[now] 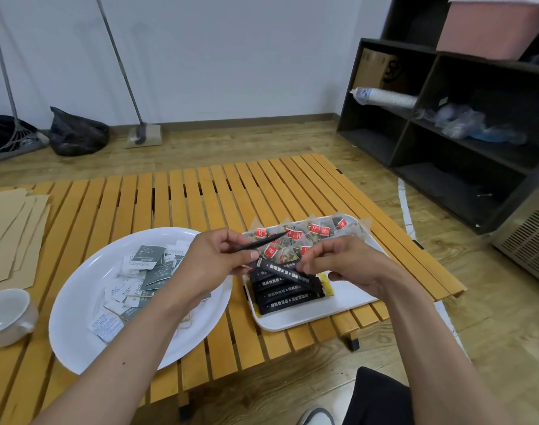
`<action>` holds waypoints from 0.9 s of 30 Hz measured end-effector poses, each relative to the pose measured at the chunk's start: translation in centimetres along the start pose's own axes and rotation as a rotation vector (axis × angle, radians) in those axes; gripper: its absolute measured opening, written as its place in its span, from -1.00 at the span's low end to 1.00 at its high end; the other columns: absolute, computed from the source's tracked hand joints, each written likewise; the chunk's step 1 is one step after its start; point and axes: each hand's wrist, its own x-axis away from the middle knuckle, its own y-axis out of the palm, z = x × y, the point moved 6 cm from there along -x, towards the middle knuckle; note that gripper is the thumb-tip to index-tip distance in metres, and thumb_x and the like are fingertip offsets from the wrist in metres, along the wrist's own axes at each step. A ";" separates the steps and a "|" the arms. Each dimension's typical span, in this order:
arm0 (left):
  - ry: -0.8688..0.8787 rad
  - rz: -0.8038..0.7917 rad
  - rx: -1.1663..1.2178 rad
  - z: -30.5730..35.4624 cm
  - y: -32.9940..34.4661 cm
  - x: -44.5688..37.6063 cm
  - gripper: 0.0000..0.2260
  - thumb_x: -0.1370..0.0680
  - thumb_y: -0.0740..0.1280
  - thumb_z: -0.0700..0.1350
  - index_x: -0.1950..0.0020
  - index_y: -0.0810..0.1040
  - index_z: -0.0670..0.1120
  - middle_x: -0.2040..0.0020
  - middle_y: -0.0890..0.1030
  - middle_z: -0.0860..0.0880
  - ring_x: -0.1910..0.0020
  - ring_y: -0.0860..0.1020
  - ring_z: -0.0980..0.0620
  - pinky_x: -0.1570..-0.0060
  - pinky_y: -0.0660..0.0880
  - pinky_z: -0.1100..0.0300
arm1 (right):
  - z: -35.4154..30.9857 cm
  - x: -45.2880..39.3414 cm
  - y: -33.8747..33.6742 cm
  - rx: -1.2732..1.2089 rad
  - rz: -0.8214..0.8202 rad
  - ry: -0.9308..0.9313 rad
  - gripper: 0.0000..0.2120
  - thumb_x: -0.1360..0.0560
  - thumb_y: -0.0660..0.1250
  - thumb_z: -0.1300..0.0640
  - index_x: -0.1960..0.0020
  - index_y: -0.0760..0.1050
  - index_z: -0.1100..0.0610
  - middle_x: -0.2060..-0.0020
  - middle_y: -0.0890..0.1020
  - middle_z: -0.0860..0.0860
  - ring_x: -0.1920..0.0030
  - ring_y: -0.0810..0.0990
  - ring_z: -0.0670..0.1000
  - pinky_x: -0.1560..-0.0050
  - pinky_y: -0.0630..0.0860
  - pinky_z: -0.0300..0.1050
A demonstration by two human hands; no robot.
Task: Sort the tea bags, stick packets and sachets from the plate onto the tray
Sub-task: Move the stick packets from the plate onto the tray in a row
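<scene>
Stick packets (pixel 288 288): black ones are being laid in a row on the tray, two more in hand above it.

The left hand (pixel 214 259) pinches one black stick packet (pixel 263 243) edge-on, its tip pointing toward the tea bags (pixel 305 236) massed along the tray's far side; the right hand (pixel 338 259) grips the end of a second packet (pixel 280 269), which hangs slantwise just over the row already lying on the near part of the tray (pixel 347 302). The step in hand looks like placing sticks; the next move probably calls for turning this packet parallel to the row and setting it down beside the others. On the white plate (pixel 75 302) grey and white sachets (pixel 145 268) remain unsorted, so much is left to do.
</scene>
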 end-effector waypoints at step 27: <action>-0.092 -0.091 -0.168 -0.9 0.8 0.4 -0.83 -0.50 0.51 -0.25 -0.02 0.58 -0.21 0.20 0.75 -0.14 0.29 0.68 0.04 0.45 0.44 0.25 | 0.1 -0.6 0.9 -0.355 0.158 0.086 -0.85 -0.61 0.38 0.15 -0.09 0.60 0.23 0.12 0.76 0.14 0.11 0.75 0.09 0.23 0.64 -0.12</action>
